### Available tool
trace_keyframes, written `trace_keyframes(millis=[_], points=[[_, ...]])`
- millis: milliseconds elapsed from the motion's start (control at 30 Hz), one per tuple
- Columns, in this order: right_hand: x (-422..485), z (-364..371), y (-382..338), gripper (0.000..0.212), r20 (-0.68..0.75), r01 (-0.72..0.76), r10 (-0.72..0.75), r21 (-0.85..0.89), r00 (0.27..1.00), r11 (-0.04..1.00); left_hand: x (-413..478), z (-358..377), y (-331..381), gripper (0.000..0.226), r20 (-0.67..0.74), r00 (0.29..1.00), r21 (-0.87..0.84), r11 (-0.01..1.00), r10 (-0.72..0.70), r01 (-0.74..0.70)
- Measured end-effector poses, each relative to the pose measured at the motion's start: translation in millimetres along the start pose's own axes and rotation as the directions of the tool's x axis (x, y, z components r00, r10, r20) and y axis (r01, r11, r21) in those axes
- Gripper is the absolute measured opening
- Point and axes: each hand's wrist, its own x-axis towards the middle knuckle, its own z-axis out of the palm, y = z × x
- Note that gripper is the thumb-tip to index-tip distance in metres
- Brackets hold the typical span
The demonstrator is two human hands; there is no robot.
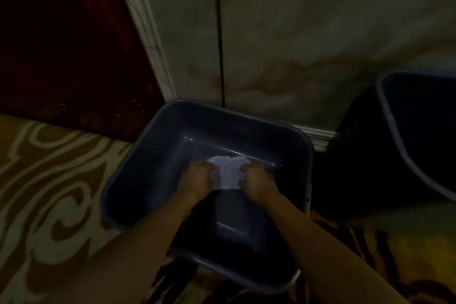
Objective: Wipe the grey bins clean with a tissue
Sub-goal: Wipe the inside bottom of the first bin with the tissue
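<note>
A grey rectangular bin (148,155) sits on the carpet against the wall, its open top facing me. Both my arms reach down into it. A white tissue (228,171) lies stretched on the bin's floor near the far wall. My left hand (197,179) grips the tissue's left edge and my right hand (257,182) grips its right edge, fingers curled on it. A second grey bin (394,131) stands at the right edge of the view, partly cut off.
The scene is dim. A patterned yellow and white carpet (49,180) covers the floor. A pale wall (296,44) with a white skirting board rises just behind the bins. A dark red door (61,44) fills the upper left.
</note>
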Motion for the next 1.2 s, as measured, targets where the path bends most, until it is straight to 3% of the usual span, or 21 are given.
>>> trace_keyframes(millis=[333,467,800,1100,1200], points=[[13,35,-22,0.049,-0.211,-0.154,0.129,-0.104,0.969,0.983,41,9,6,0.047,0.07,0.952,0.167,0.938,0.297,-0.304],[18,43,-26,0.038,-0.215,-0.183,0.158,-0.098,0.964,0.978,47,15,6,0.036,-0.005,0.974,0.084,0.971,0.225,-0.224],[6,41,-17,0.028,-0.243,-0.077,0.033,-0.173,0.97,0.982,45,13,13,0.033,-0.052,0.953,0.13,0.949,0.297,-0.288],[0,31,-19,0.024,-0.222,-0.065,0.042,-0.098,0.974,0.993,30,12,8,0.016,-0.056,0.963,0.13,0.958,0.263,-0.255],[-7,12,-18,0.024,-0.211,-0.009,0.007,-0.009,0.977,1.0,27,6,4,0.027,0.012,0.949,0.17,0.935,0.315,-0.312]])
